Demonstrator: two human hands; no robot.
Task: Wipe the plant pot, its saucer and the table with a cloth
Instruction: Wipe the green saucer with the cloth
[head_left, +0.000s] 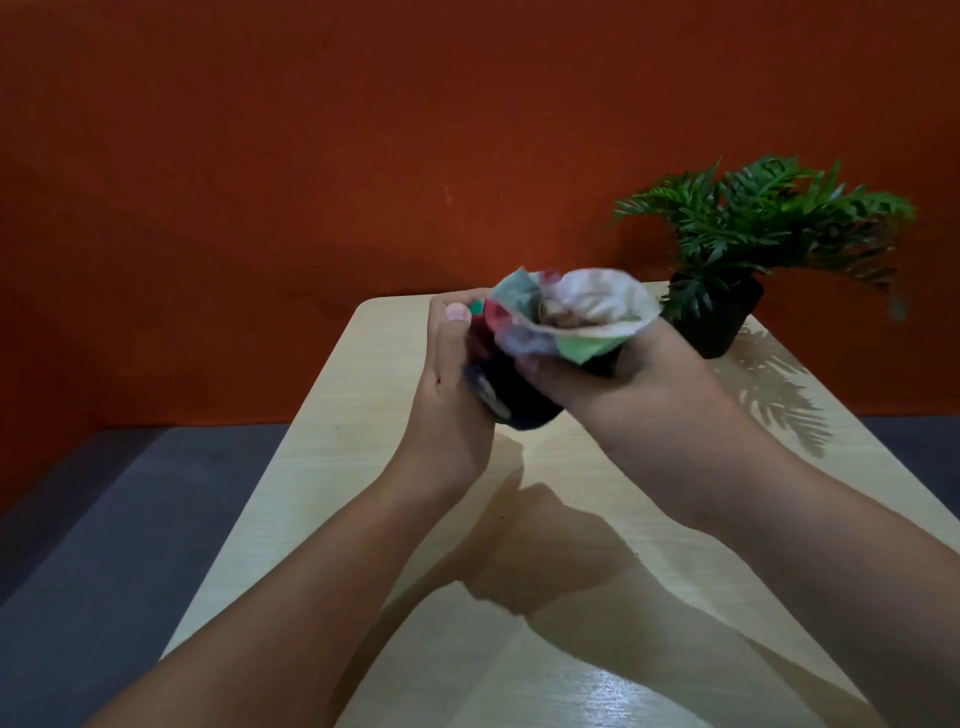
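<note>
I hold a dark, round pot (519, 400) tilted in the air above the middle of the pale wooden table (332, 441). My left hand (452, 384) grips its left side, thumb up at the rim. A white, green and red cloth (582, 306) is bunched into and over the pot's mouth. My right hand (628, 384) holds the cloth against the pot's right side and rim. The cloth and pot are motion-blurred. A green fern-like plant (769, 218) in a black inner pot (722, 322) stands at the table's back right. No saucer is recognisable.
An orange-red wall (363, 156) rises right behind the table's far edge. A dark grey floor (104, 519) lies on the left and at the far right. The plant's shadow falls on the table's right side.
</note>
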